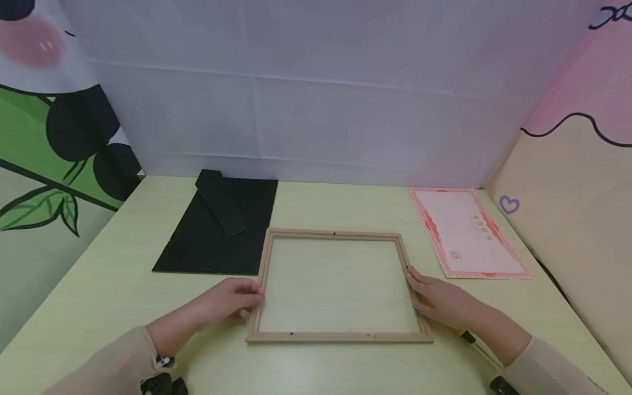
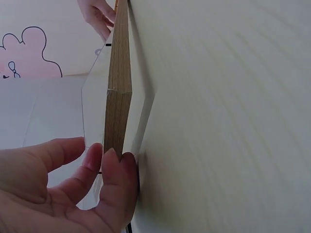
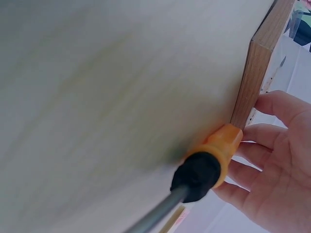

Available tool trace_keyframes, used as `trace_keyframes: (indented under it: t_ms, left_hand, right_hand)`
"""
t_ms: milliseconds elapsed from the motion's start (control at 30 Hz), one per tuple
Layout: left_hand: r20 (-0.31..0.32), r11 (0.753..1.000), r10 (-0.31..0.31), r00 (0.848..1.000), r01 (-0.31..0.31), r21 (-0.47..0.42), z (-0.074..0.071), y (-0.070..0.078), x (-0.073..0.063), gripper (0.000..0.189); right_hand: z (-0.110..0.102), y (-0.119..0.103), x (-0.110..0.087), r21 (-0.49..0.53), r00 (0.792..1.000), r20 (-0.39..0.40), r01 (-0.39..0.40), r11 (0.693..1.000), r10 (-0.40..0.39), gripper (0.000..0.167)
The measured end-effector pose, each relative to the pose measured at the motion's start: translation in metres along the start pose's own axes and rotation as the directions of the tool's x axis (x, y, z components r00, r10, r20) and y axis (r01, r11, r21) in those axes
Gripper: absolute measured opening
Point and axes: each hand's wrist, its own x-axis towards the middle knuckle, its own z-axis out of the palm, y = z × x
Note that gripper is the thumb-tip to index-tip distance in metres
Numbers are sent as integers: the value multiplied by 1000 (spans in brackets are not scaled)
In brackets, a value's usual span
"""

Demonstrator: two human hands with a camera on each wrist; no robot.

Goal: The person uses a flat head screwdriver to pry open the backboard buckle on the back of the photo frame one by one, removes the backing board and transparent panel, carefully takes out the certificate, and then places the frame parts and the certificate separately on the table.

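Note:
A light wooden picture frame (image 1: 340, 338) is level in front of me, the table showing through its middle. My left hand (image 1: 236, 296) grips its left side; in the left wrist view the bent fingers (image 2: 114, 182) are against the wood and the thumb stands higher. On the opposite side my right hand (image 1: 441, 296) holds the frame with thumb and fingertips at the edge. A screwdriver (image 3: 198, 174) with an orange and black handle lies under the right hand, beside the frame. Part of its handle is hidden by that hand in the head view.
Behind the frame at left lies a black backing board (image 1: 197, 247) with a black stand strip (image 1: 221, 203) on it. A pink-bordered paper sheet (image 1: 461, 230) is at the back right. A pale cloth wall (image 1: 316, 126) borders the table's far edge.

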Motion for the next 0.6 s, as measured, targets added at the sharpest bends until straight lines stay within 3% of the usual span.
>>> trace_keyframes:
  t_ms: [167,600]
  left_hand:
    - [2,997,7,1000,-7,80,0,3,1,18]
    - [15,982,53,998,-55,183,0,8,-1,15]
  right_hand:
    - [1,0,0,-3,1000,-5,1,1000,-1,61]
    - [0,0,0,8,1000,8,-10,1000,10,61]
